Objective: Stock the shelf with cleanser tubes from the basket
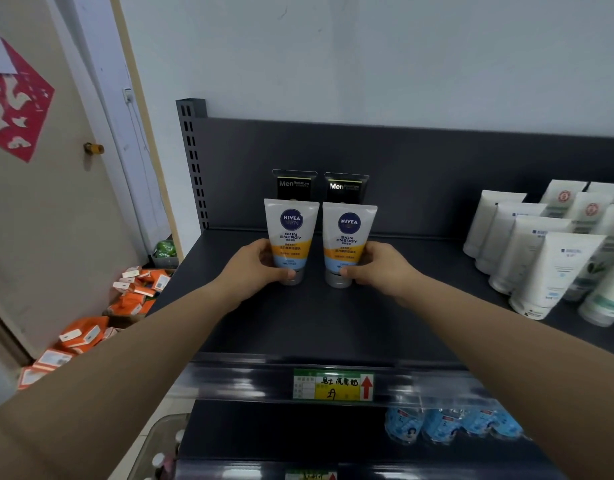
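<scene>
**A:** Where are the cleanser tubes?

**B:** Two of them are on the dark shelf [333, 323], just past the middle of the view toward 12 o'clock. The left Nivea tube [291, 233] and the right Nivea tube [349, 237] stand upright on their silver caps, side by side with a narrow gap between them.

**A:** And the hands?

**B:** Each holds one. The left hand [260, 268] comes in from 8 o'clock and grips the lower part of the left tube, with the thumb across the front just above the cap and the fingers curled round the outer side. The right hand [378, 268] comes in from 4 o'clock and grips the right tube the same way (a near mirror of the other).

**A:** Anything behind them?

**B:** Two black tubes [294, 184], one right behind each Nivea tube, close to the shelf's back panel. I cannot tell whether they touch the front ones.

**A:** What else is on that shelf?

**B:** Rows of white tubes [527, 251] at 3 o'clock, well apart from the hands.

**A:** And around it?

**B:** At 6 o'clock there is a green and yellow price label [333, 384] on the shelf's front edge. Blue packets [451, 424] lie on the level below, toward 5 o'clock. Orange boxes [125, 299] are heaped on the floor at 8 o'clock. A red paper [18, 105] hangs on the door [56, 209] at 10 o'clock.
</scene>
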A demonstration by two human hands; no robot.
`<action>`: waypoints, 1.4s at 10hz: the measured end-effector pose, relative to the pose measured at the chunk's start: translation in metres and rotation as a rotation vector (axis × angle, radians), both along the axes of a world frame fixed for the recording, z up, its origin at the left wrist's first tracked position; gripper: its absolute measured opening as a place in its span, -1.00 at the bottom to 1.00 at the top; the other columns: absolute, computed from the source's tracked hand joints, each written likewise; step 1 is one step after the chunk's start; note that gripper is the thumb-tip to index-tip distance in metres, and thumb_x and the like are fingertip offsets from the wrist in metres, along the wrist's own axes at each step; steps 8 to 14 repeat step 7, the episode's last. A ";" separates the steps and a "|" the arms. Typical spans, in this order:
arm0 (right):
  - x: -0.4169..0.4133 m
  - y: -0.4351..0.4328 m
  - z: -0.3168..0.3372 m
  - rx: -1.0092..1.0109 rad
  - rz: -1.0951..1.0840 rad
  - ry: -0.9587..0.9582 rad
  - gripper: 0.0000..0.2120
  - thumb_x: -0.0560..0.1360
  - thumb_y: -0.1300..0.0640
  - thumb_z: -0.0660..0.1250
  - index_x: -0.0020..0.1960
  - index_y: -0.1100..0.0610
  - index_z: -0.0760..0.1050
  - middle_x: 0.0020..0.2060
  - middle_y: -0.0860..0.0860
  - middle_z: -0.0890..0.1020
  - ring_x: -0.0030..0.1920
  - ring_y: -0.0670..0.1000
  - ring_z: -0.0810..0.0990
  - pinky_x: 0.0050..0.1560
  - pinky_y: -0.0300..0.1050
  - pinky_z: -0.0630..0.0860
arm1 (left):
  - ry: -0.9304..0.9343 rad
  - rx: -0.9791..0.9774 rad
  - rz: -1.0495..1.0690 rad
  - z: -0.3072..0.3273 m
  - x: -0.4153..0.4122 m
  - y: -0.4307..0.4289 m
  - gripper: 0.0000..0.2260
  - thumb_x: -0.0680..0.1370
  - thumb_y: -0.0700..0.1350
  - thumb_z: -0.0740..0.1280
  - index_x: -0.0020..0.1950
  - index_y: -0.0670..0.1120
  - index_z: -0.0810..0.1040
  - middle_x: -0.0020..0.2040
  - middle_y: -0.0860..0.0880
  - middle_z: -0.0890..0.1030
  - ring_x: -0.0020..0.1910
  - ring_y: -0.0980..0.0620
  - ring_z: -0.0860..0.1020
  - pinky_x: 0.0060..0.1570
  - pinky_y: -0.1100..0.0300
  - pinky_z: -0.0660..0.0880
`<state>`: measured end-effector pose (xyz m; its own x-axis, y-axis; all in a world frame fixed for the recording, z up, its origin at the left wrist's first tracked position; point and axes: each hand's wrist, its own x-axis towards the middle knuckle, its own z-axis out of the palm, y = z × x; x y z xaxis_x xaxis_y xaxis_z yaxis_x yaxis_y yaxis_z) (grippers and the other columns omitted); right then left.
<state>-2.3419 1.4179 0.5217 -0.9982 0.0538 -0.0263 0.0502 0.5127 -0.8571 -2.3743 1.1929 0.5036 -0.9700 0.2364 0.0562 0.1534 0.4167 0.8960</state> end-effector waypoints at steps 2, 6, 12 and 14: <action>0.001 0.001 0.000 0.006 0.016 -0.011 -0.66 0.41 0.20 0.46 0.17 0.12 0.51 0.01 0.01 0.62 0.04 0.01 0.60 0.14 -0.04 0.55 | 0.000 -0.011 0.010 -0.001 0.000 0.001 -0.52 0.40 -0.16 0.50 0.28 -0.05 0.44 0.16 0.03 0.58 0.08 0.12 0.54 0.08 0.26 0.40; 0.028 0.029 0.020 0.163 -0.029 0.001 -0.47 0.41 0.06 0.46 0.31 0.20 0.42 0.20 0.10 0.55 0.15 0.05 0.55 0.15 -0.08 0.51 | 0.028 -0.320 0.073 0.010 0.018 -0.003 -0.49 0.39 -0.01 0.51 0.27 -0.11 0.45 0.23 -0.05 0.55 0.18 -0.01 0.52 0.17 0.15 0.43; 0.047 0.040 0.030 0.162 -0.058 0.007 -0.60 0.45 0.02 0.41 0.23 0.16 0.49 0.13 0.07 0.58 0.07 0.06 0.57 0.16 -0.03 0.52 | 0.087 -0.463 0.117 0.025 0.039 0.006 -0.60 0.49 0.06 0.39 0.22 -0.14 0.50 0.17 -0.09 0.56 0.14 -0.06 0.52 0.00 0.19 0.39; 0.047 0.040 0.030 0.162 -0.058 0.007 -0.60 0.45 0.02 0.41 0.23 0.16 0.49 0.13 0.07 0.58 0.07 0.06 0.57 0.16 -0.03 0.52 | 0.087 -0.463 0.117 0.025 0.039 0.006 -0.60 0.49 0.06 0.39 0.22 -0.14 0.50 0.17 -0.09 0.56 0.14 -0.06 0.52 0.00 0.19 0.39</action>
